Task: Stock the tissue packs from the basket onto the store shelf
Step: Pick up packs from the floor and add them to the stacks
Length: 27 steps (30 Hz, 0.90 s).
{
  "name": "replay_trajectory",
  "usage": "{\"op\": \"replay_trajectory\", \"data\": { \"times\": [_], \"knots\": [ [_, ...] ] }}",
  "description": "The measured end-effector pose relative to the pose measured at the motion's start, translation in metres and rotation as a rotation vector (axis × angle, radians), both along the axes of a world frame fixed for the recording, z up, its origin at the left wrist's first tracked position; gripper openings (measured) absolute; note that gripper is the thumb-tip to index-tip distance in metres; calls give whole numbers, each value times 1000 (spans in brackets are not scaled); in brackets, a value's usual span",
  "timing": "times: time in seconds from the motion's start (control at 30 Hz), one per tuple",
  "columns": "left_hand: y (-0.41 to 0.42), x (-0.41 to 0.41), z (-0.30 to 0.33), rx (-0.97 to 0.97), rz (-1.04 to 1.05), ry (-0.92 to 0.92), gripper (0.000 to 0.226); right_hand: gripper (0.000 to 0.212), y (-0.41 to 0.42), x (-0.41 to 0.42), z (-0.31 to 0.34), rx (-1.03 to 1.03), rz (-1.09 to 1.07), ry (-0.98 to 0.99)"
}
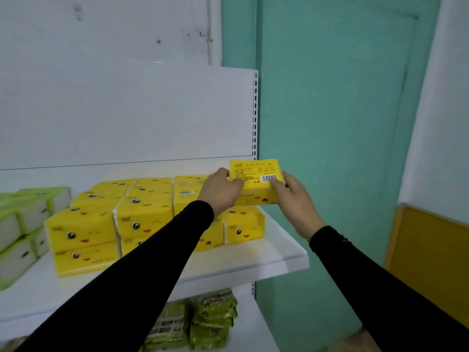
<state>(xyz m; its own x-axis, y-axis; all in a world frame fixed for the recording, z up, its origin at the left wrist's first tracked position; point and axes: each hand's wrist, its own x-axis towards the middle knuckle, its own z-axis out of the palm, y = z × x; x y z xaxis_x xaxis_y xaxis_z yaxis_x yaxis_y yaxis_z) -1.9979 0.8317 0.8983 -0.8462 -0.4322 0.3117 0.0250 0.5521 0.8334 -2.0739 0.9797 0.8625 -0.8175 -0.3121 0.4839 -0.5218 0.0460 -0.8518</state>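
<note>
At the right end of the shelf, where stacked yellow packs show much stocking done, the left hand and right hand both grip one tissue pack above the rightmost stack, not yet placed; the basket is out of view.

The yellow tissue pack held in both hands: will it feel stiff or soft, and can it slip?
The tissue pack probably feels light and squashy. Its plastic wrap looks smooth, so it could slip; the left hand and right hand grip opposite ends. Being flat, it should stack steadily.
</note>
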Motion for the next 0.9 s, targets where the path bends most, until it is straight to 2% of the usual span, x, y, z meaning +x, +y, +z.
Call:
{"op": "replay_trajectory", "data": {
  "times": [0.13,0.23,0.3,0.37,0.4,0.5,0.57,0.7,0.87,0.9],
  "knots": [
    [-21,-51,13,54,66,-101,50,21,-20,-62,-3,50,87,-59],
    [-35,-80,16,119,110,-173,35,43,-39,-98,-12,107,154,-115],
    [-41,-91,19,35,162,-249,38,42,-51,-117,-19,145,199,-133],
    [-48,-101,19,-299,217,-354,44,25,-60,-129,-25,192,260,-160],
    [-49,-105,18,-343,245,-375,41,21,-64,-135,-28,217,291,-170],
    [-57,-113,14,-252,325,-266,31,25,-72,-145,-38,270,359,-171],
    [-59,-112,12,-338,322,-342,30,28,-75,-145,-40,275,391,-185],
    [-60,-103,4,-517,291,-531,42,31,-79,-143,-39,283,421,-212],
    [-63,-97,1,-528,265,-531,45,27,-74,-144,-40,301,402,-234],
    [-63,-95,1,-527,263,-516,46,31,-71,-145,-39,313,378,-212]
  ]
}}
